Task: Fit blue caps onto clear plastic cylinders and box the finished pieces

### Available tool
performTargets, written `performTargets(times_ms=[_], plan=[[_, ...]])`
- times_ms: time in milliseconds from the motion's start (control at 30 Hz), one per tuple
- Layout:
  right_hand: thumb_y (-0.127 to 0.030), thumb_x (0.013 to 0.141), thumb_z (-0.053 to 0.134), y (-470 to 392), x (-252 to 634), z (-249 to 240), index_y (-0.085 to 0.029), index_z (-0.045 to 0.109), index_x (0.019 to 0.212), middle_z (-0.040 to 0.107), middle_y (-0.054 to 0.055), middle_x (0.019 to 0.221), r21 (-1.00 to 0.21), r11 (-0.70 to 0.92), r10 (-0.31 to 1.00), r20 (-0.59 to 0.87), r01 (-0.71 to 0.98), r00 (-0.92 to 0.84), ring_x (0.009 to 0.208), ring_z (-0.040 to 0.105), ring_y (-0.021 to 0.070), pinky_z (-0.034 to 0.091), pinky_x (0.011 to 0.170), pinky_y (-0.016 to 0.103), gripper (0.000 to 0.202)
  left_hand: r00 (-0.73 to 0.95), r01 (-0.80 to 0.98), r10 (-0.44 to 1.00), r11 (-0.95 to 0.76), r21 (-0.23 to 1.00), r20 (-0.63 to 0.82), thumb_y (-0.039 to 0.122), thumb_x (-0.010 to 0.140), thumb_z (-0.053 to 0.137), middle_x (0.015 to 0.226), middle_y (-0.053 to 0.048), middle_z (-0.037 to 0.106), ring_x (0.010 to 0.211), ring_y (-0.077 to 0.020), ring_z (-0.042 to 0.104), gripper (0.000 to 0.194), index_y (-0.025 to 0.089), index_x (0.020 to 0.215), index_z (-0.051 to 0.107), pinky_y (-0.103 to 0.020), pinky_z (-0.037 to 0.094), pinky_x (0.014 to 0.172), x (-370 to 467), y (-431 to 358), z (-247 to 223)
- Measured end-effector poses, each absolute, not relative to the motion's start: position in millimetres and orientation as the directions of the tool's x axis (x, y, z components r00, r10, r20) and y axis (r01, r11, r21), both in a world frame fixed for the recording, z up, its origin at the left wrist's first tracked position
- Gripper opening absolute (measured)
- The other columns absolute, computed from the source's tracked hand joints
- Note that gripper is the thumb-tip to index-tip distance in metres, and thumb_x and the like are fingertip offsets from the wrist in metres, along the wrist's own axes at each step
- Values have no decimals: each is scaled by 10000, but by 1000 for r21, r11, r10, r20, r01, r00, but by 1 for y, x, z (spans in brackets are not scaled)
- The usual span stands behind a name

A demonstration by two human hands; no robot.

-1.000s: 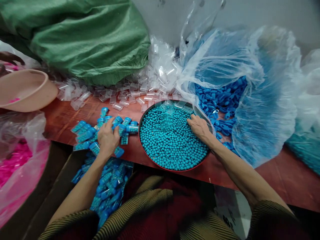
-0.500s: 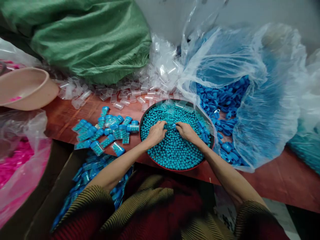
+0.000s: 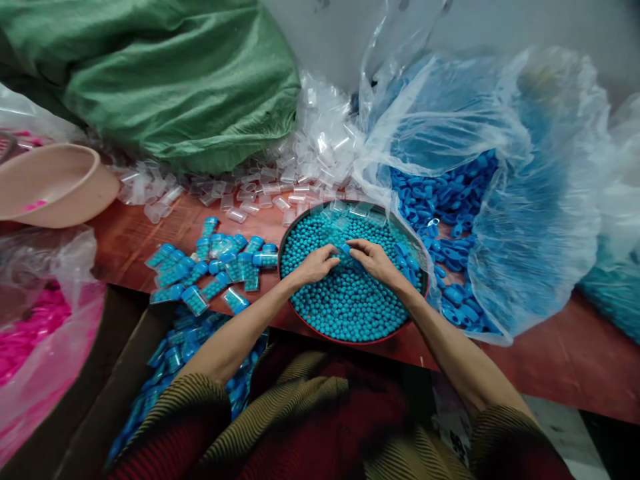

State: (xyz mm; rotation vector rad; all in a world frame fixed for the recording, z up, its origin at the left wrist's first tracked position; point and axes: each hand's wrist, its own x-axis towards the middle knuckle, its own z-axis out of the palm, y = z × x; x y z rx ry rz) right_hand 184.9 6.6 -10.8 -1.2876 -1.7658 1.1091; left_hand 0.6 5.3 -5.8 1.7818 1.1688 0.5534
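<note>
A round red-rimmed tray point(image 3: 350, 339) heaped with small teal balls point(image 3: 350, 307) sits on the red table in front of me. Both my hands are over its middle, fingertips meeting. My left hand point(image 3: 315, 267) pinches what looks like a small tube point(image 3: 344, 257) from the left. My right hand point(image 3: 376, 260) presses a blue cap point(image 3: 346, 249) onto it from the right; the fingers mostly hide both pieces. A pile of filled blue-capped tubes point(image 3: 215, 263) lies left of the tray.
Empty clear tubes point(image 3: 280, 187) are strewn behind the tray. A clear bag of blue caps point(image 3: 445, 193) spills open at right. A green sack point(image 3: 175, 80), a pink basin point(image 3: 50, 180), a bag of pink pieces point(image 3: 35, 333) and a box of filled tubes point(image 3: 190, 340) surround me.
My left hand left the pile of filled tubes and my right hand left the tray's right edge. Both met over the tray's middle, then drew slightly closer.
</note>
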Motion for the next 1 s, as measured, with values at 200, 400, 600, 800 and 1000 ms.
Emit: performTargets(times_ms=[200,400,600,800,1000], plan=[[-262,818,515,-2,184,6,-194,672,1046,704,66,1015,-809,243,956,104,535,-275,951,633,216,457,894,380,285,461,315,877,-22,949,-133,227,792,484,729,19,535,642,-108,482,159,142,908,553,-229,432,606,3,-3,-6],[-321,797,534,1,184,8,-188,695,938,709,30,902,-918,151,965,58,365,-254,842,630,174,474,813,319,252,506,27,830,257,966,-235,385,778,569,687,30,536,505,-75,525,315,143,970,507,-174,380,430,6,-10,2],[-379,773,546,-1,181,9,-166,679,944,675,13,812,-970,61,979,12,237,-203,656,572,125,465,640,266,304,575,-146,765,445,884,-290,465,714,665,683,5,601,502,-96,583,486,147,1035,488,-167,424,411,2,-14,3],[-305,787,547,-5,182,16,-177,688,905,689,12,810,-930,152,956,52,336,-288,731,603,140,467,718,274,224,531,-176,804,413,894,-267,418,706,680,723,14,589,539,-116,615,504,152,1093,496,-191,469,416,7,-19,0],[-296,823,531,-16,181,13,-191,707,917,716,32,872,-894,210,965,124,397,-232,802,636,166,473,766,291,225,394,-150,887,320,935,-241,276,709,650,727,35,536,483,-72,531,564,169,1229,460,-186,452,401,16,-28,4]])
